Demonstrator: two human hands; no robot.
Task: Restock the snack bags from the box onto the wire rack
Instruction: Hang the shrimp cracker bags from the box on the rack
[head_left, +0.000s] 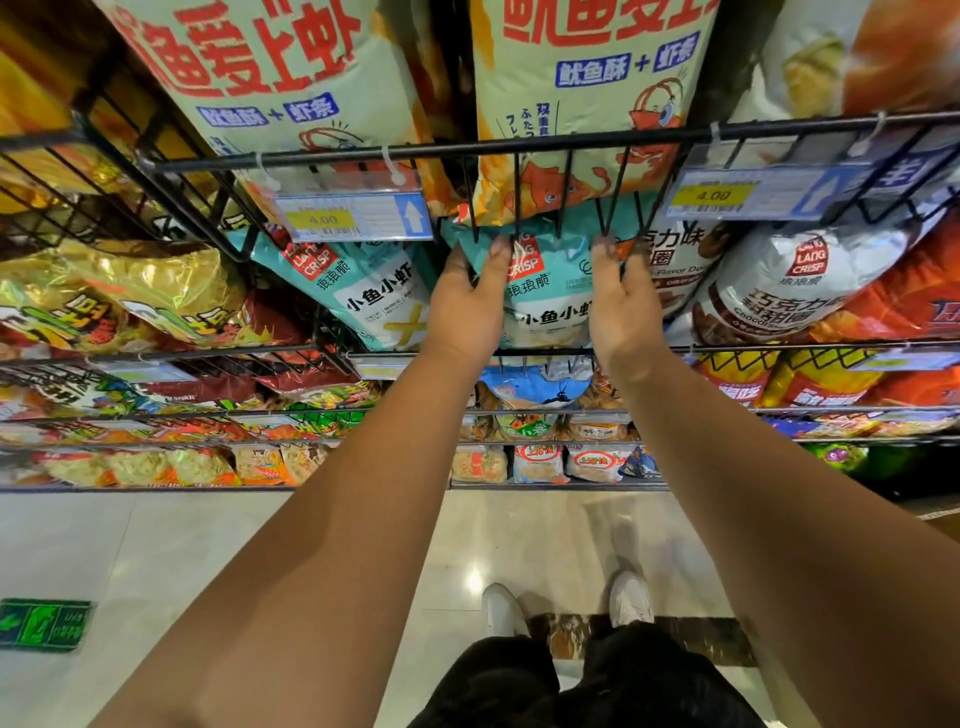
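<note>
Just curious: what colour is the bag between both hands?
The bag is teal with a white panel; head view.

The person wears black legwear (519, 680) and white shoes (629, 597); both forearms (322, 519) are bare.

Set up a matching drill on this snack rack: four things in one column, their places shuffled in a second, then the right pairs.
Things
1. green sign
2. white bag
3. teal bag
4. gold bag

Places
A. gripped between left hand and right hand
B. on the wire rack, far left
C. on the floor tiles
D. on the wire rack, right of both hands

Pairs: 1-C, 2-D, 3-A, 4-B
</note>
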